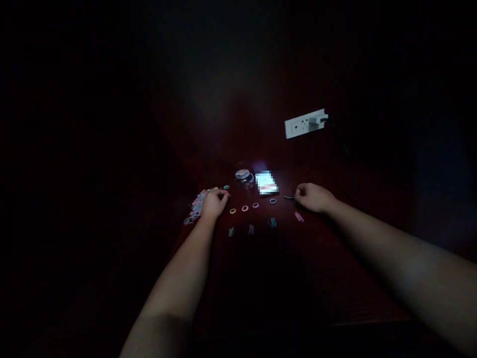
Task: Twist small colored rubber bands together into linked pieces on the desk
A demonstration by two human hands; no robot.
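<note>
My left hand (215, 203) rests at the right side of a heap of small pastel hair ties (196, 208), thumb and fingers closed together; what they hold, if anything, is too small to make out. On the right, my right hand (312, 197) has its fingers pinched by a thin greenish strip (288, 197), whose kind I cannot tell. Between the hands lie a yellow hair tie (233, 211), a pink hair tie (245, 208), a purple hair tie (255, 205) and a blue hair tie (273, 201). A teal hair tie (226, 187) lies beyond my left hand.
Nearer me are small yellowish (231, 231), purple (251, 229), blue (273, 223) and pink bundles (299, 216). Behind stand a round lidded container (243, 175) and a lit phone (266, 182). A white socket strip (298, 125) with a plug is beyond the dark red table (261, 278).
</note>
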